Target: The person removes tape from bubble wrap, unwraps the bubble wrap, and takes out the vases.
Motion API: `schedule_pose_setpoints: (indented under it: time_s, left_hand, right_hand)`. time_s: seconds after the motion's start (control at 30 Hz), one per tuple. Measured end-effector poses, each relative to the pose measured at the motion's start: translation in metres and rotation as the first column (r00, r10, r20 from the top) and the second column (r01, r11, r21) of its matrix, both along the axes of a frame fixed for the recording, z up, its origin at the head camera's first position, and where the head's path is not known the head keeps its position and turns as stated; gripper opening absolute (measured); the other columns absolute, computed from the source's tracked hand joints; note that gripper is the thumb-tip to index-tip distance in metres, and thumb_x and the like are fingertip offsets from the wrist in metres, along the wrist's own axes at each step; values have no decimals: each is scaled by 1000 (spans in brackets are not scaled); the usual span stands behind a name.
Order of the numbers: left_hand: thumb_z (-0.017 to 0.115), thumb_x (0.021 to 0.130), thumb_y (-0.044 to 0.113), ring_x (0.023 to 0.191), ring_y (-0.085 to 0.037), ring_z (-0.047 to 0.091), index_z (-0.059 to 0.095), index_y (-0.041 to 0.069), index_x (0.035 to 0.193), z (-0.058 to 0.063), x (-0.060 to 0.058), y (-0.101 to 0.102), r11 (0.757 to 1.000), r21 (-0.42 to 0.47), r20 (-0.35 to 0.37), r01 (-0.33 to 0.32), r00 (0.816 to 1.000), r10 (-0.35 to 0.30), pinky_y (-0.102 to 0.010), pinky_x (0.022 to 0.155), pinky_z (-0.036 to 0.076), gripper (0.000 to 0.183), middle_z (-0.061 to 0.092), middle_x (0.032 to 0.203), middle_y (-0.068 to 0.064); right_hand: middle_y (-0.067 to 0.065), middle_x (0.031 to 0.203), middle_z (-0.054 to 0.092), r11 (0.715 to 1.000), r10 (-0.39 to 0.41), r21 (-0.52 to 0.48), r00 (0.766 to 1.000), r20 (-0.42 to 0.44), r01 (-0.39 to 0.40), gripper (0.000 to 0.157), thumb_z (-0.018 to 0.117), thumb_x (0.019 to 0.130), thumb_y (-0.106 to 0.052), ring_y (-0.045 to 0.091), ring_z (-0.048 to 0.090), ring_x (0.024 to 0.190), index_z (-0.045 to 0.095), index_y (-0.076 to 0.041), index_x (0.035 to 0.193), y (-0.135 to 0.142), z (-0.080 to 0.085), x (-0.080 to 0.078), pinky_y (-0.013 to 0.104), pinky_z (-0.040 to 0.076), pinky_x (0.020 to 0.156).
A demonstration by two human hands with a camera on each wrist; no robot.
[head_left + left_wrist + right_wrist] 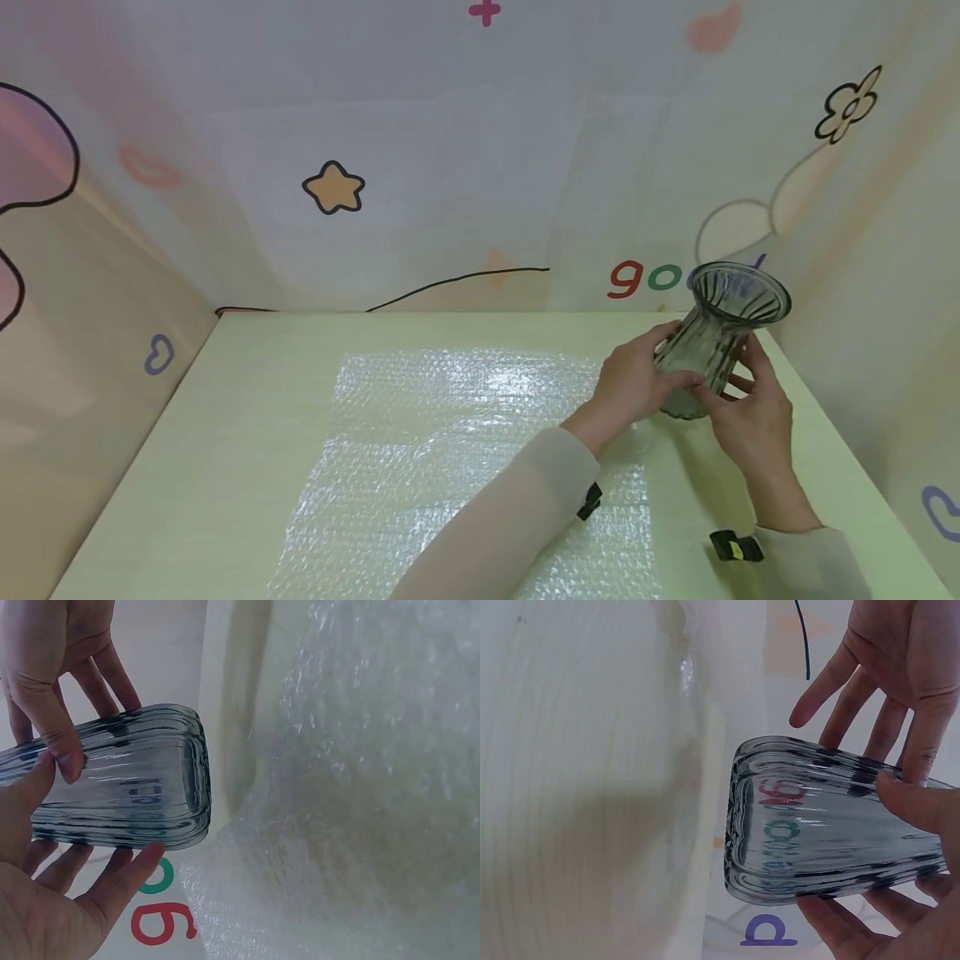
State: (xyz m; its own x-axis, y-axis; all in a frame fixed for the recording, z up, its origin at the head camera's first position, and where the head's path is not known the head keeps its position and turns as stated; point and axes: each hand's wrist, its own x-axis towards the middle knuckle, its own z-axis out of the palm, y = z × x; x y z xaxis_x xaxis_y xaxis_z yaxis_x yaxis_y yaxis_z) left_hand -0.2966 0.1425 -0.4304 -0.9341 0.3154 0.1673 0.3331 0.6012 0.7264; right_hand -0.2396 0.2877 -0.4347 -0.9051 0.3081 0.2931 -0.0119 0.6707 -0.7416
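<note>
A ribbed, grey-tinted glass vase [697,350] with a flared rim is held between both hands, tilted with its mouth toward the upper right. My left hand [633,375] grips its left side, thumb across the near face. On the opposite side my right hand [753,417] grips it, its thumb close to the left thumb. Both wrist views show the clear glass vase [142,780] with fingers curled along its two long sides. In the right wrist view, printed letters show through the vase [817,817]. Its base appears lifted above the table.
A sheet of bubble wrap [450,467] lies flat over the middle of the pale table [187,483], its right part beneath the left forearm. Printed fabric walls [420,150] enclose the table at the back and both sides.
</note>
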Motion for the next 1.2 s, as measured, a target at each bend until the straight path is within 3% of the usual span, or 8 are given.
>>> schedule_pose_setpoints:
  time_s: [0.1,0.33,0.57,0.87,1.2]
  left_hand:
    - [67,84,57,122,-7,53,33,45,147,-2,-3,2,999,-35,-7,14,1000,-15,-26,94,46,72,49,140,13]
    - [63,85,59,103,-10,58,20,50,149,-4,-6,5,997,-54,56,59,997,-56,-22,80,48,77,45,133,7]
    - [61,88,57,120,-9,54,10,43,153,-8,-7,5,990,-92,43,104,994,-100,-24,96,46,83,44,140,3]
    - [61,91,51,132,-10,46,13,36,155,-16,-13,7,988,-68,10,141,990,-140,-25,104,41,81,45,146,1]
    - [60,91,51,142,-4,29,1,41,152,-17,-13,8,978,6,84,209,974,-209,-25,112,32,86,25,157,16]
  right_hand:
    - [10,151,42,1000,-22,-5,1000,-1,22,93,75,85,-21,40,57,116,16,-41,153,0,-4,-3,46,52,88]
    - [10,151,40,998,-40,-48,999,-10,40,92,74,85,-15,44,56,118,17,-38,154,3,-10,-10,53,48,91]
    - [8,154,37,997,-55,-52,998,-13,54,93,74,85,-12,45,54,121,17,-35,155,6,-18,-15,54,48,92]
    - [9,152,40,995,-84,-49,996,-37,82,95,76,82,-9,45,57,117,19,-32,155,5,-23,-19,54,49,90]
    - [9,153,38,994,-96,-58,995,-1,96,97,76,84,-15,46,56,118,13,-35,155,8,-27,-25,56,48,91]
